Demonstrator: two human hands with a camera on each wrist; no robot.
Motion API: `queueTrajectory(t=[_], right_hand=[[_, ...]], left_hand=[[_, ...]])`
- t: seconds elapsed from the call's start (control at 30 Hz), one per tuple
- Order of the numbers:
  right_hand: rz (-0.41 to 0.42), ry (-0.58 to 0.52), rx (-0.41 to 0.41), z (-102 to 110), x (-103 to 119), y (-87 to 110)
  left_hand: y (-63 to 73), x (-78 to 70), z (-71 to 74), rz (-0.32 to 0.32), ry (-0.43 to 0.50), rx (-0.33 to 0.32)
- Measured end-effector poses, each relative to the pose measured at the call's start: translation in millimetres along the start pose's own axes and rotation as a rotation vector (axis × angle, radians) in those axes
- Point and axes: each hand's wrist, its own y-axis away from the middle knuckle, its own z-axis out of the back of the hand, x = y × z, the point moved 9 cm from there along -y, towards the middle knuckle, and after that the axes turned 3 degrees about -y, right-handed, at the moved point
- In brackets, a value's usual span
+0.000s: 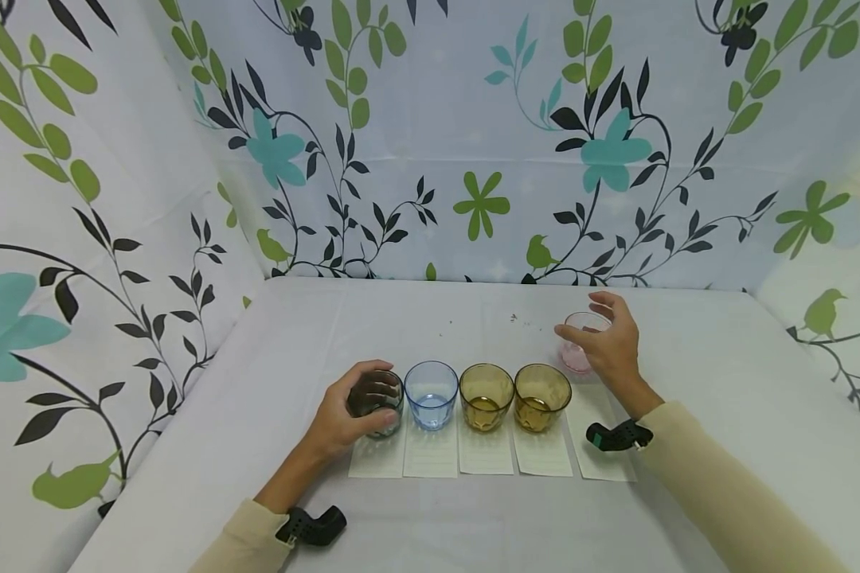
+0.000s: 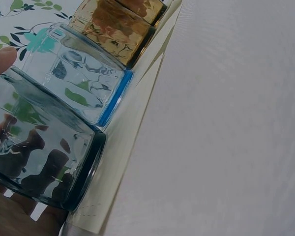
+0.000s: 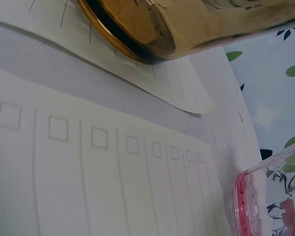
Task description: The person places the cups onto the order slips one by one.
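Note:
At the left end of a row of drinking glasses, my left hand (image 1: 337,415) grips a dark grey-green glass (image 1: 392,399), thumb in front and fingers round its far side. Beside that glass stands a blue glass (image 1: 431,394), then an amber glass (image 1: 486,396) and a second amber glass (image 1: 543,398). Farther back on the right, my right hand (image 1: 614,346) holds a clear pink glass (image 1: 575,360) between thumb and fingers. In the right wrist view, only the pink glass's base and lower side (image 3: 243,206) show; whether it touches the table I cannot tell.
Several paper slips lie in a row under and before the glasses. The rightmost lined slip (image 1: 603,450), with printed boxes, lies beside the second amber glass. A white cloth covers the table (image 1: 430,517). A leaf-patterned curtain (image 1: 416,143) hangs behind and at both sides.

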Motion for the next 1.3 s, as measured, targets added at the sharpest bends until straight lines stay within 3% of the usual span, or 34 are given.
queueTrajectory(t=[0.3, 0.6, 1.3], right_hand=[[-0.07, -0.054, -0.019, 1.0, -8.8, 1.3], [-0.132, -0.188, -0.002, -3.2, -14.4, 3.3], [-0.22, -0.215, 0.036, -6.0, -23.1, 7.3]], left_hand=[[0.6, 1.8, 0.7, 0.026, -0.022, -0.003], [1.4, 1.9, 0.6, 0.036, -0.021, -0.006], [0.4, -0.8, 0.6, 0.039, -0.02, -0.006]])
